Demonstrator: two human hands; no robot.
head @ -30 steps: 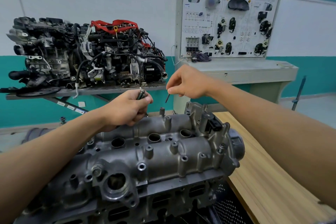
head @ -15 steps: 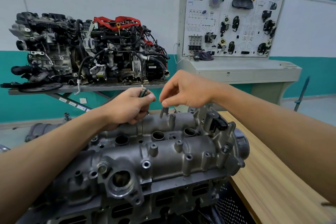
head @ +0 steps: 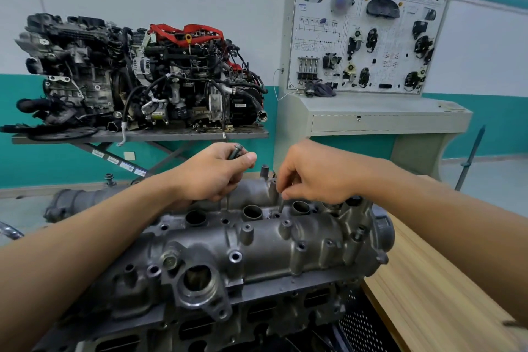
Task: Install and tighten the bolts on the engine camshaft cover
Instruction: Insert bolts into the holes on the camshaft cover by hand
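**Camshaft cover (head: 257, 240): starting a bolt by hand**

Head view: the cover fills the lower centre of the frame, beside the wooden counter (head: 428, 280) at lower right. The right hand (head: 317, 177) pinches a bolt (head: 281, 204), its tip at a hole between two round wells. The left hand (head: 211, 177), just to its left, grips a spare bolt (head: 235, 150) whose head pokes above the fist. The bolt is best kept upright and spun with the fingertips until the thread catches, since forcing it risks cross-threading.

Right hand (head: 317, 177) pinching bolt (head: 281, 206), tip seemingly at cover (head: 285, 243)
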